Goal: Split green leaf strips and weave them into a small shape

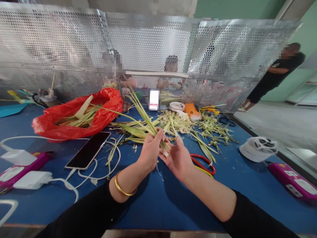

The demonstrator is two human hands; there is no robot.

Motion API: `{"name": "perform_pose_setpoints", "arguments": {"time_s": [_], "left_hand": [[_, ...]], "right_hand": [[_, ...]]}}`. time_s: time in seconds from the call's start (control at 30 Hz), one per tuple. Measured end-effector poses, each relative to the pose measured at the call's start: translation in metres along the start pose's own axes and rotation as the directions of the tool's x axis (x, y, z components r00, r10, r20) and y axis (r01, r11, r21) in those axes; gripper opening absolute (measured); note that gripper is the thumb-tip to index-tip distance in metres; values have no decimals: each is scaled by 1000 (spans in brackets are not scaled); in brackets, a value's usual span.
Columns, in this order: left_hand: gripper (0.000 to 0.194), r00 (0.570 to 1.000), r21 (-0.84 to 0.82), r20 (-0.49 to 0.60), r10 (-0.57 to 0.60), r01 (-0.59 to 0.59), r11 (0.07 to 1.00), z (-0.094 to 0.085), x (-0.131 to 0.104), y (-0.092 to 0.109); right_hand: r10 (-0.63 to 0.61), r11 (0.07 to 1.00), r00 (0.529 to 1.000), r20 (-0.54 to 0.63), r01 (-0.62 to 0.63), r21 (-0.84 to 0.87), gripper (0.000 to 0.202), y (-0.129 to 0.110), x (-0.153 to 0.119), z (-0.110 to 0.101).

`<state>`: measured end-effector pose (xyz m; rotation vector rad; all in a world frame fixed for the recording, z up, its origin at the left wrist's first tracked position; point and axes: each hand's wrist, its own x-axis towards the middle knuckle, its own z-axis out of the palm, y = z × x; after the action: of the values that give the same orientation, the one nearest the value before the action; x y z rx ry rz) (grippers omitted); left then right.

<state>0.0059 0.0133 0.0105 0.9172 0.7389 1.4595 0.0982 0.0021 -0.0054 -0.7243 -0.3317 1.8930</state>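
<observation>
My left hand (151, 148), with a gold bangle on its wrist, grips a bundle of long green and pale plant strips (143, 114) near the bundle's lower end. The strips point up and away to the left. Close against it, my right hand (178, 157) is half curled at the cut ends, its thumb up; whether its fingers pinch a strip is hidden. Behind both hands lie loose leaves (133, 131) and a heap of pale plant pieces (177, 120). Red-handled scissors (206, 165) are partly hidden behind my right forearm.
On the blue table (158, 205) are a red bag (64, 130) of strips, a phone (88, 150) with white cables, magenta power strips (293, 181) at both sides, and a white spool (257, 148). A perforated metal screen (148, 39) stands behind; a person (274, 76) is at right.
</observation>
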Motion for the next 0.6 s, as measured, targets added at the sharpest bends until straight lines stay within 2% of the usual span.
{"name": "perform_pose_setpoints", "arguments": {"time_s": [0.07,0.17,0.37,0.5,0.53,0.6], "left_hand": [[18,1000,106,26,-12,9,994,2,-3,-4],[16,998,149,50,-23,15,989,3,-5,-7],[21,998,188,60,-17,5,982,4,-9,-14],[28,999,195,42,-34,25,980,4,-8,-13],[30,998,192,36,-50,42,981,3,-8,-12],[32,993,206,26,-115,107,973,3,-7,-8]], "right_hand": [[0,997,999,51,-4,72,44,0,-1,1],[-32,997,999,38,29,74,41,0,-1,1],[-161,971,985,59,169,-168,46,3,1,-3],[-179,941,982,59,188,-282,53,3,0,-4],[-196,924,979,46,201,-326,53,1,1,-4],[-321,841,947,35,301,-450,48,-7,2,-4]]}}
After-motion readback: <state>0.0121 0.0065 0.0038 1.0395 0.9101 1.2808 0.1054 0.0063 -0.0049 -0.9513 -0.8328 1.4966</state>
